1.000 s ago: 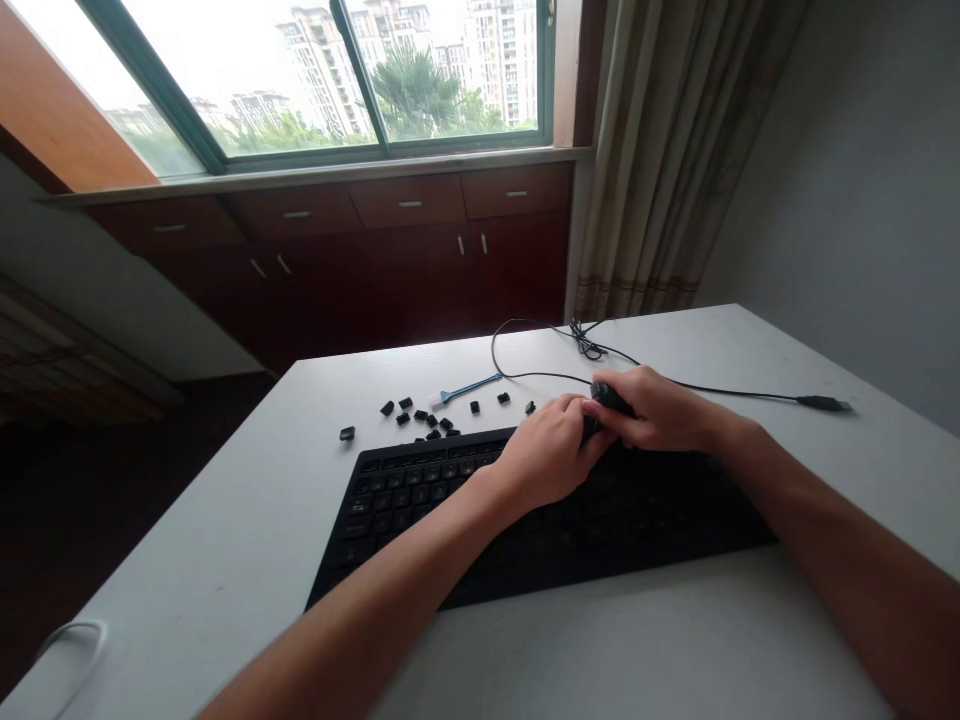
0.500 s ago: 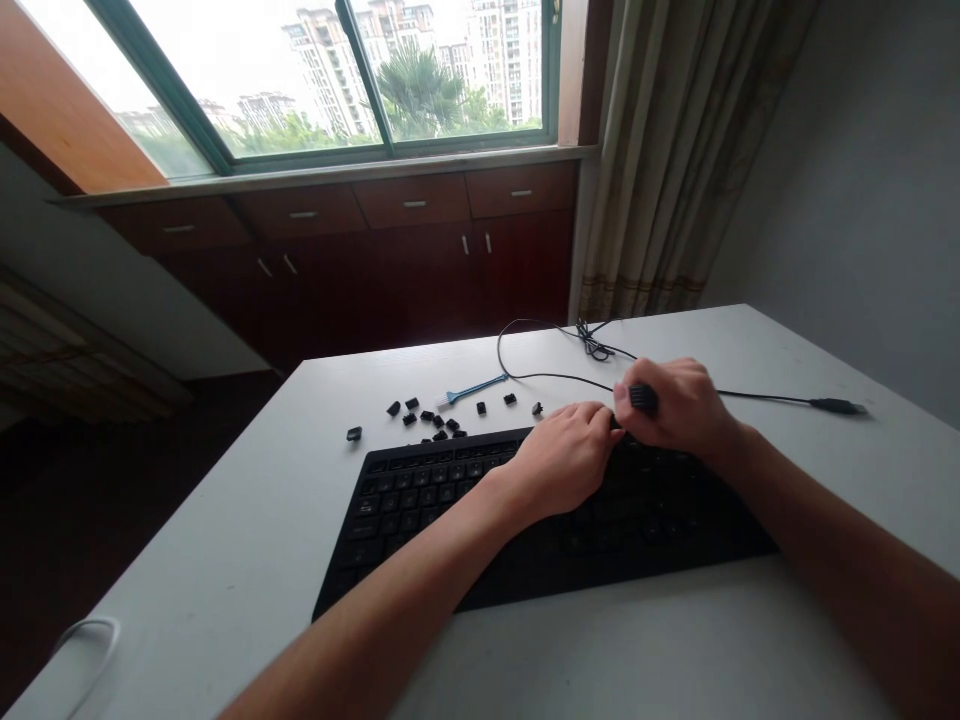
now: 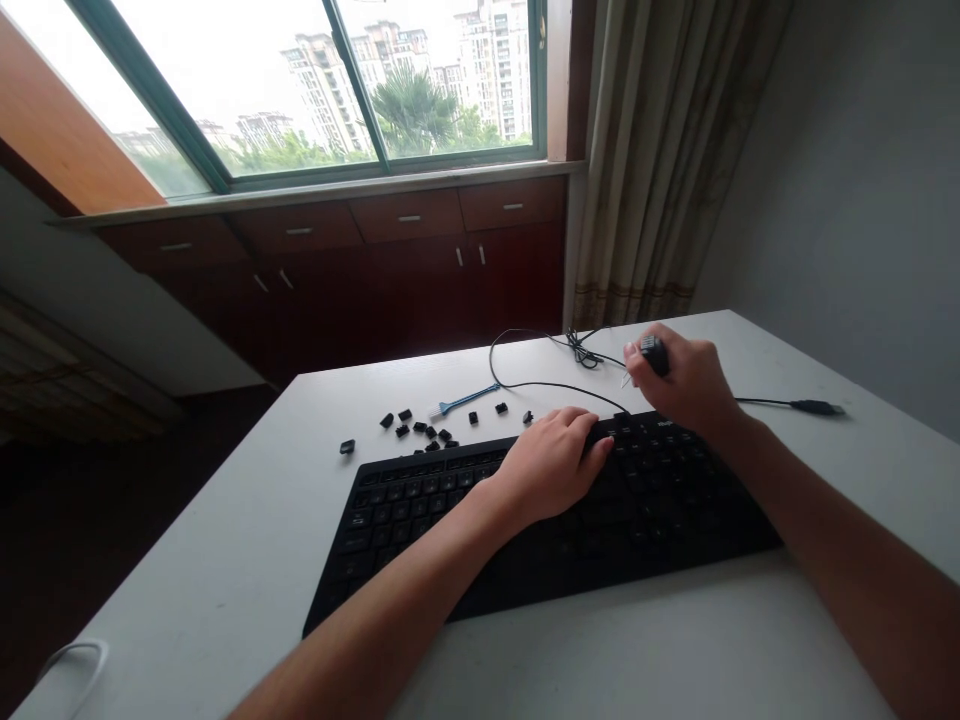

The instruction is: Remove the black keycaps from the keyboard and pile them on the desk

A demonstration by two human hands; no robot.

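Observation:
A black computer keyboard (image 3: 600,560) lies across the white table, with some keys gone from its top rows as far as I can see. My left hand (image 3: 551,460) rests flat over its upper middle, fingers stretched toward the back edge and thumb apart. Raised above the keyboard's back right part, my right hand (image 3: 682,380) is closed around a black-handled keycap puller (image 3: 655,354). Thin wire ends poke out below the thumb. Several loose black keycaps (image 3: 431,433) are scattered behind the keyboard.
Behind the keyboard lies a small blue brush (image 3: 469,399) with pale bristles. The keyboard's black cable (image 3: 544,384) loops to a tied bundle; a black plug (image 3: 817,407) lies at right. A white cable (image 3: 101,660) hangs at the table's left edge (image 3: 195,520).
My right hand has lifted the keycap puller up and away from the keyboard and my left hand. The left thumb has spread from its fingers. The view has tilted slightly.

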